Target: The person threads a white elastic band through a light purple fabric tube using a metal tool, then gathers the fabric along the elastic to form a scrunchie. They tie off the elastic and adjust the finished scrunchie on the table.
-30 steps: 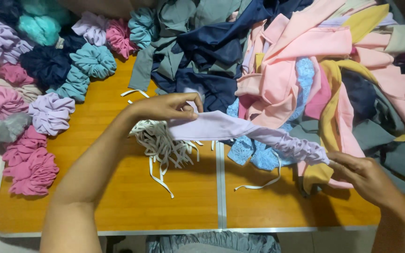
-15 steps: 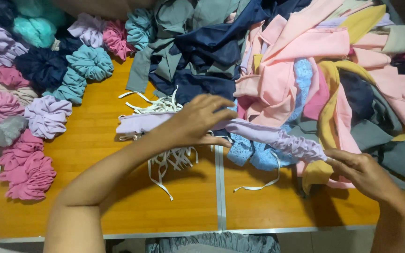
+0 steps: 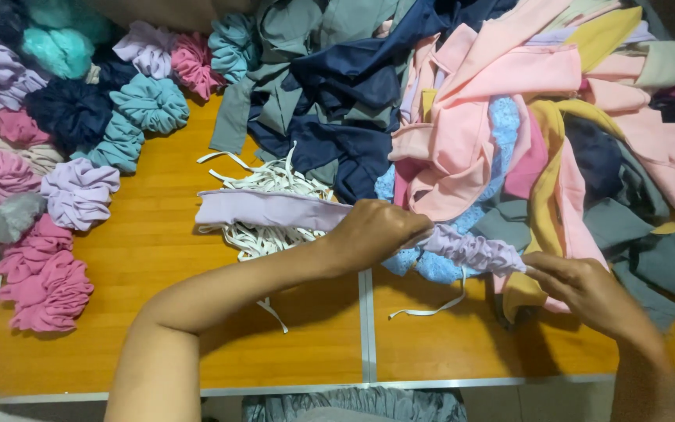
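Left hand [image 3: 376,230] has slid rightward along lilac fabric tube [image 3: 275,209], toward right hand [image 3: 580,285]

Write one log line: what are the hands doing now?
left hand: grips lilac fabric tube | right hand: pinches its gathered end | beneath: white elastic strips | surface: wooden table

Lilac fabric tube [image 3: 275,209], seemingly plain; white elastic strips [image 3: 275,181].
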